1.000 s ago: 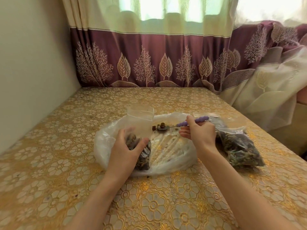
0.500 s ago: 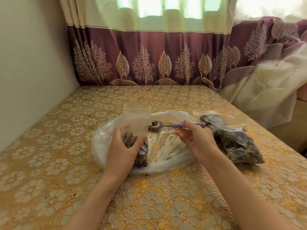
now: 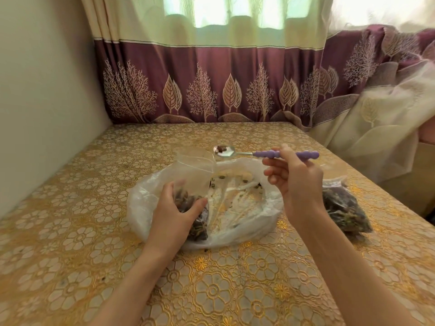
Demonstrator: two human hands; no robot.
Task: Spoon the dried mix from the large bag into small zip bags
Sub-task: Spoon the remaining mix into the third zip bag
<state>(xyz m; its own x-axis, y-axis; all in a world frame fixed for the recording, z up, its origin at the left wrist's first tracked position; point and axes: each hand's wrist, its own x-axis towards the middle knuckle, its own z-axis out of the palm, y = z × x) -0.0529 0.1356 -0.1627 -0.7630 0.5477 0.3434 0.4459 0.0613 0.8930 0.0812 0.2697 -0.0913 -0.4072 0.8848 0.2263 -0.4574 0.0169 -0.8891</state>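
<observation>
Your left hand (image 3: pixel 175 214) grips the small zip bag (image 3: pixel 195 184) upright on the big bag (image 3: pixel 244 208), while your right hand (image 3: pixel 294 182) pinches the spoon (image 3: pixel 266 153), its bowl at the zip bag's 1 o'clock.

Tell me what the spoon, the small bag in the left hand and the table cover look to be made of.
Spoon: shiny metal bowl that mirrors the light; matte lilac beaded handle, probably plastic or silicone.
Small bag: thin clear plastic film, creased, the mix showing through.
Table cover: likely glossy vinyl or oilcloth, with a gold floral print and a slight sheen; it could be coated fabric.
</observation>
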